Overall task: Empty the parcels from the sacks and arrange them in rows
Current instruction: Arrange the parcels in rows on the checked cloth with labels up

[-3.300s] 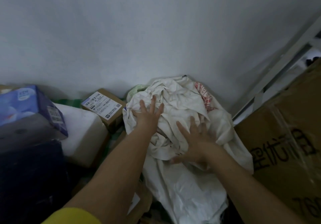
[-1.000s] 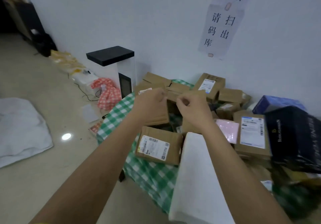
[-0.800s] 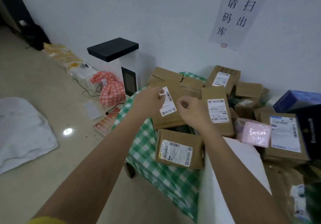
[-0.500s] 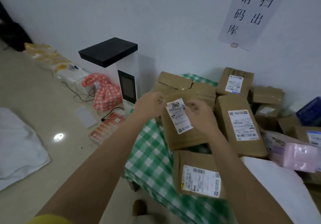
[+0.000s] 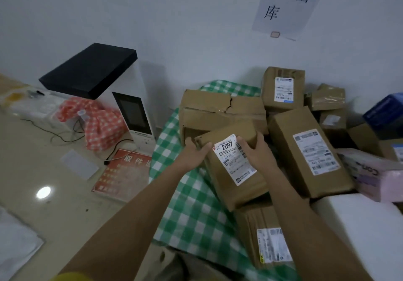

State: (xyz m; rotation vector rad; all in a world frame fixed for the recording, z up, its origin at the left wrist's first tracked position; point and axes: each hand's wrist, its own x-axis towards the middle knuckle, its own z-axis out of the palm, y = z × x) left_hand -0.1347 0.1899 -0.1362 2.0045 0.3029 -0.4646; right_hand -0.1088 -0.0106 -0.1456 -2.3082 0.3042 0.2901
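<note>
Both hands are now gripping the labelled box by its sides; half a second ago their fingertips were only pinching at the top of its white sticker. The box is sitting in the middle of the frame, tilted, with the number 2097 showing on the sticker. It is lying on the green checked cloth and leaning over another box below it.

The left hand is curling its fingers around the box's upper left edge. The right hand is holding the upper right edge, thumb on the sticker, fingers wrapped over the far side.

Just to the right, a long box is lying beside it. A big torn box is sitting behind, and a small upright box is leaning on the wall. A pink packet is lying at the right edge, with a white foam block in the lower right.

A white machine with a black top is standing in the upper left. A red checked bag is lying next to it. A paper sign is hanging on the wall at the top.
</note>
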